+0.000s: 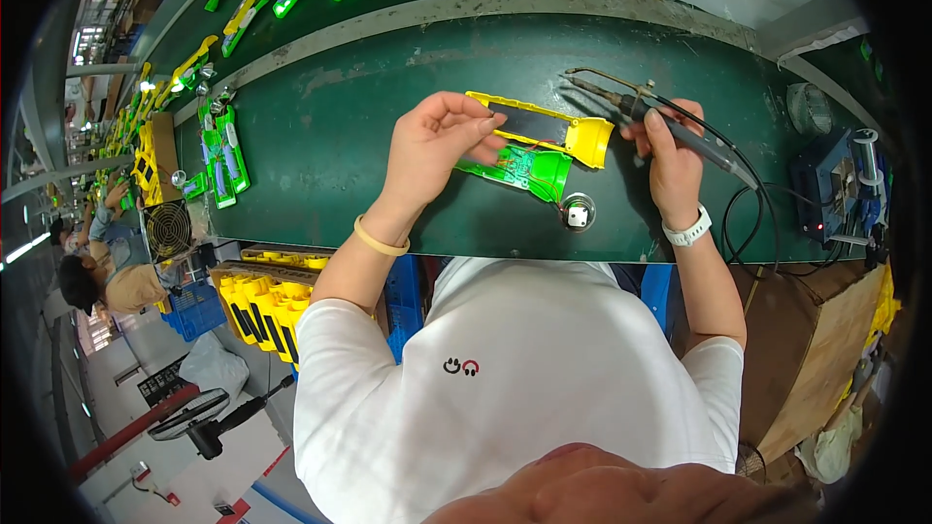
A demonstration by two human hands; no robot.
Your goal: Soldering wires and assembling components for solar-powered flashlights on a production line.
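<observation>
Yellow casing half (588, 143) and green casing half (550, 173) are laid side by side on the tabletop (388, 68), the yellow one farther from the body. A circuit board (515, 166) is seated in the green half, thin wires (556, 196) are run out of it, and a round lamp cup (580, 226) is placed just beside its near end.

A soldering step seems to be in hand — probably the positioning stage, since the soldering iron (703, 146) is held up and its tip is kept clear of both halves. For the next move, a steady part under the left hand appears to be called for, along with a careful lowering of the tip to one joint, so that neither plastic nor wires are scorched.

The casing is situated between the two hands. Its left end is almost covered by the left hand (435, 146), whose thumb and forefinger are brought together above it; whether anything fine is pinched there cannot be told. The iron's handle is gripped by the right hand (672, 157), which is set to the right of the yellow half — near it, but apart. Farther right, a blue soldering station (818, 186) is placed.
</observation>
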